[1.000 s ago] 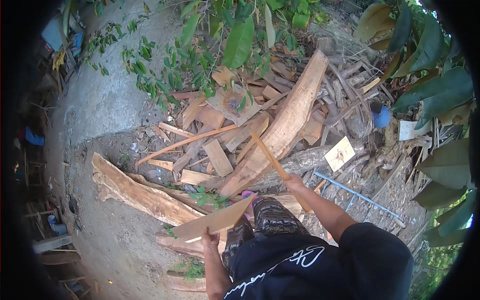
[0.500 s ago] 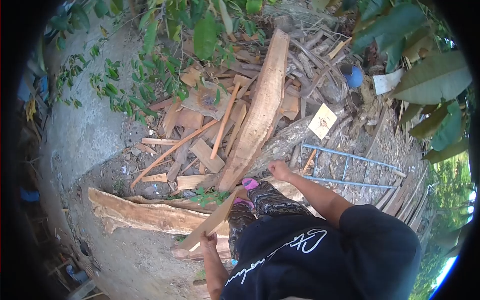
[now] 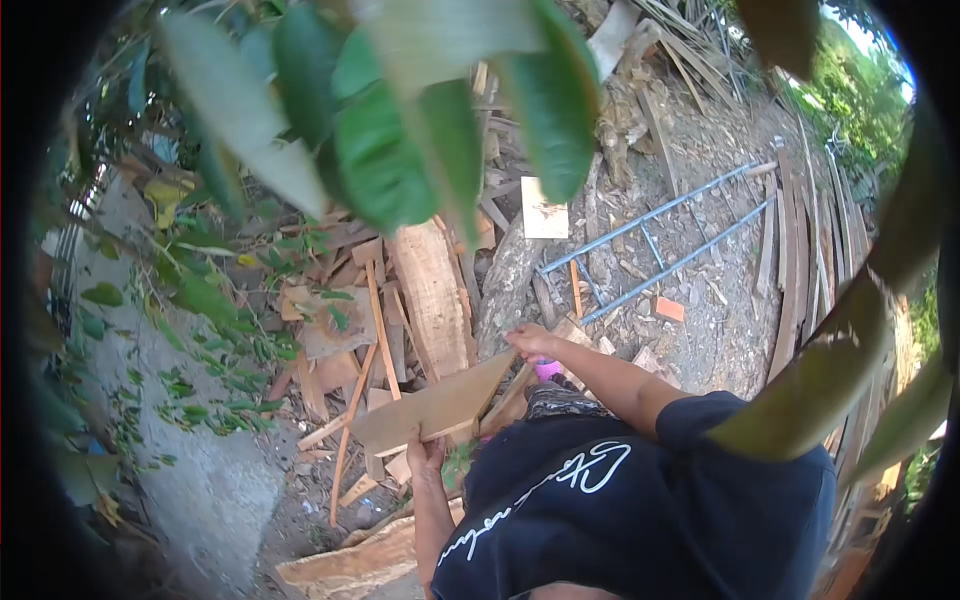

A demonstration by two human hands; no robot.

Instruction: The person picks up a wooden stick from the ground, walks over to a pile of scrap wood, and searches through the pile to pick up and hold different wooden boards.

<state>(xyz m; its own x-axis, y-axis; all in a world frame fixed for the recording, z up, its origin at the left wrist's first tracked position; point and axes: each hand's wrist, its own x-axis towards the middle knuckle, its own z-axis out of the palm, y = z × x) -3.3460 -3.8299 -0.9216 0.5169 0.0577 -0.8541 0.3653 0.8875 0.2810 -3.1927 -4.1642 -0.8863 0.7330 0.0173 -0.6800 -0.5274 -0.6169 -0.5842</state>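
Note:
A flat wooden board (image 3: 440, 402) is held slantwise in front of me, low over the wood pile. My left hand (image 3: 426, 456) grips its lower edge near the left end, fingers closed around it. At the upper right corner of the board, my right hand (image 3: 528, 341) is closed on the end. Just beyond the board lies a long rough-edged wood slab (image 3: 432, 290), partly covered by leaves. A pink shoe (image 3: 547, 369) shows under my right forearm.
Large green leaves (image 3: 390, 150) hang close to the camera and hide the upper middle. A blue metal ladder-like frame (image 3: 655, 245) lies on the ground to the right, near an orange block (image 3: 669, 308). A yellowish square panel (image 3: 544, 208) rests by a log (image 3: 508, 290). Scrap pieces surround the slab.
The board has been raised and turned across my front. My right hand, earlier apart from it, has come to its far end. The view has swung right, with leaves closer.

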